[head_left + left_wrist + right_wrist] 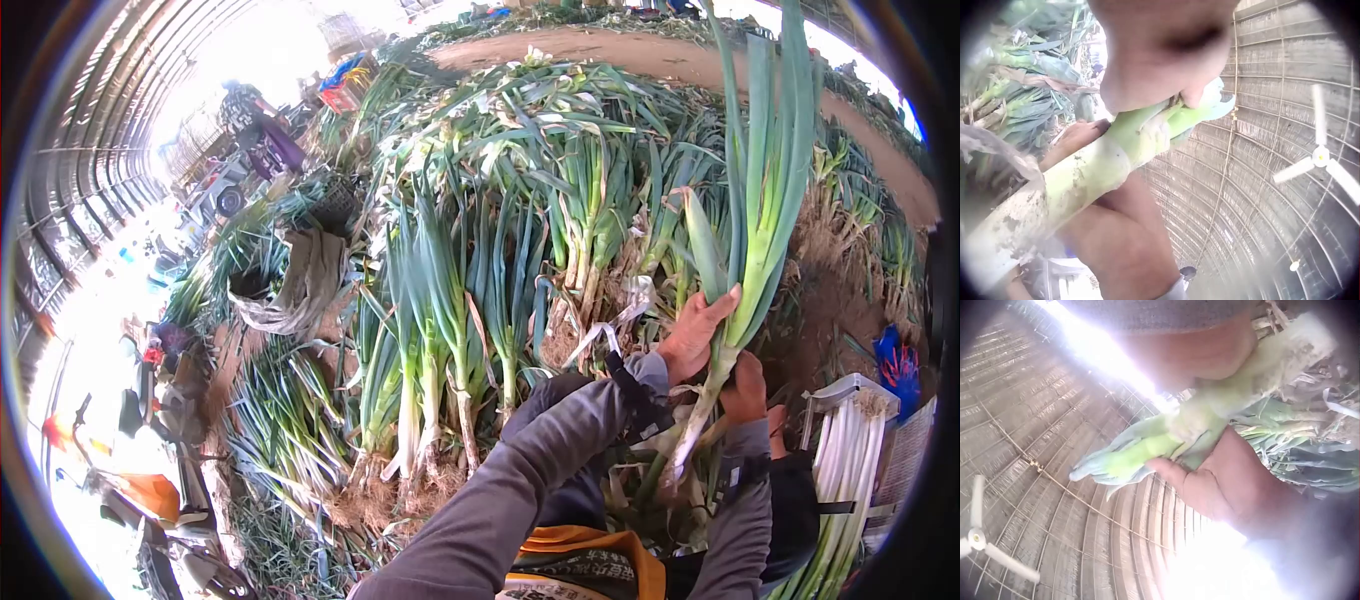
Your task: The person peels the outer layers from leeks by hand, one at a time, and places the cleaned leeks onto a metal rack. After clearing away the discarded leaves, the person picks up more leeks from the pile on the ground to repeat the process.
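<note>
A large leek [762, 230] stands tilted upright in the head view, with a short outer leaf [703, 243] angled away on its left side. My left hand [695, 335] grips the stalk where the leaves fan out. Just below and to the right, my right hand [745, 390] is wrapped round it from behind. In the left wrist view the pale stalk [1085, 178] is dirt-marked and passes between my left hand [1166, 56] and my right hand [1119, 240]. The right wrist view shows my left hand [1229, 481] against the leek [1200, 419], opposite my right hand [1194, 356].
Untrimmed leeks [440, 300] with rooty ends stand in front and to the left. Pale, cleaned leeks [840, 450] lie in a white rack at the right. A grey cloth [300, 285] hangs at the left; a person [255, 130] stands farther back.
</note>
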{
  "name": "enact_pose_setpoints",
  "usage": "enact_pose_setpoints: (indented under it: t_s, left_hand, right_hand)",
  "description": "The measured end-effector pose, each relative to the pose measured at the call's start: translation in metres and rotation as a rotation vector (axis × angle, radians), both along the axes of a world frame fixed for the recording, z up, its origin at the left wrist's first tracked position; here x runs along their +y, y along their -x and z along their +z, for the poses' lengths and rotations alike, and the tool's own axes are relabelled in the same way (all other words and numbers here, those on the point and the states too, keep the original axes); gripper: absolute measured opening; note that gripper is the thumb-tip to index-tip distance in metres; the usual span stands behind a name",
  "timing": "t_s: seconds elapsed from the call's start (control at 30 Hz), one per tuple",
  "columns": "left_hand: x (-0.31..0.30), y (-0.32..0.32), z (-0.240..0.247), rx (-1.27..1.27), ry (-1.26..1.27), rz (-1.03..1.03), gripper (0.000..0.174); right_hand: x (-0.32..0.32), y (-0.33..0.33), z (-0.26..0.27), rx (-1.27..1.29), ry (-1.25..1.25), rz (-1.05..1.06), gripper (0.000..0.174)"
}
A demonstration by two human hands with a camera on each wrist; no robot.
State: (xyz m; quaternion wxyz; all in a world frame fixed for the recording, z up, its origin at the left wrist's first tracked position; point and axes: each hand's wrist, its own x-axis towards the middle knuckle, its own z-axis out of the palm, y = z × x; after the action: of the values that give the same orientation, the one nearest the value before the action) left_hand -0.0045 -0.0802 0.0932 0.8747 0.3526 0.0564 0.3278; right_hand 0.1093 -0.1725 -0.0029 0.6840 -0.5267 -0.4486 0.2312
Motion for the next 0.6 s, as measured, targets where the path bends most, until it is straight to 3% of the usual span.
enact_pose_setpoints:
  t_s: [0.03,0.1,0.13,0.2,0.23,0.3,0.37,0.4,0.43,0.47,0.53,0.57,0.6]
  left_hand:
    - [0.001,-0.003,-0.004,0.004,0.046,0.006,0.033]
    - [0.001,-0.004,-0.003,0.009,0.095,0.012,0.034]
    - [0.001,-0.003,0.0,0.026,0.107,0.032,0.035]
    - [0.006,0.001,0.01,0.042,0.111,0.054,0.035]
    - [0.009,0.004,0.014,0.029,0.115,0.06,0.035]
    - [0.018,0.012,0.016,0.019,0.129,0.066,0.034]
    - [0.034,0.024,0.016,-0.012,0.095,0.081,0.035]
    - [0.035,0.03,0.028,0.007,0.101,0.172,0.036]
    - [0.047,0.04,0.024,-0.055,0.082,0.14,0.04]
    - [0.058,0.046,0.022,-0.071,0.059,0.144,0.041]
    - [0.065,0.059,0.031,-0.044,0.04,0.195,0.043]
    - [0.068,0.056,0.021,-0.069,0.05,0.243,0.045]
    - [0.07,0.054,0.016,-0.084,0.081,0.197,0.045]
  right_hand:
    - [0.002,-0.001,-0.002,-0.103,-0.006,-0.016,0.025]
    - [0.0,-0.018,-0.027,0.847,0.177,0.229,0.024]
    - [-0.011,-0.024,-0.034,0.846,0.176,0.229,0.024]
    - [-0.038,-0.033,-0.054,-0.89,0.123,-0.171,0.021]
    - [-0.05,-0.038,-0.087,-0.764,0.171,-0.217,0.02]
    - [-0.089,-0.063,-0.141,-0.302,0.5,-0.174,0.02]
    - [-0.133,-0.056,-0.171,-0.231,0.851,-0.257,0.023]
    - [-0.154,-0.043,-0.185,-0.512,0.928,-0.428,0.026]
    - [-0.175,-0.039,-0.192,-0.513,0.924,-0.427,0.026]
    - [-0.196,-0.039,-0.196,-0.602,0.933,-0.286,0.027]
    - [-0.198,-0.035,-0.19,-0.683,0.867,-0.243,0.032]
    - [-0.171,-0.035,-0.165,-0.686,0.788,-0.348,0.034]
    - [-0.136,-0.027,-0.117,-0.364,0.598,-0.214,0.035]
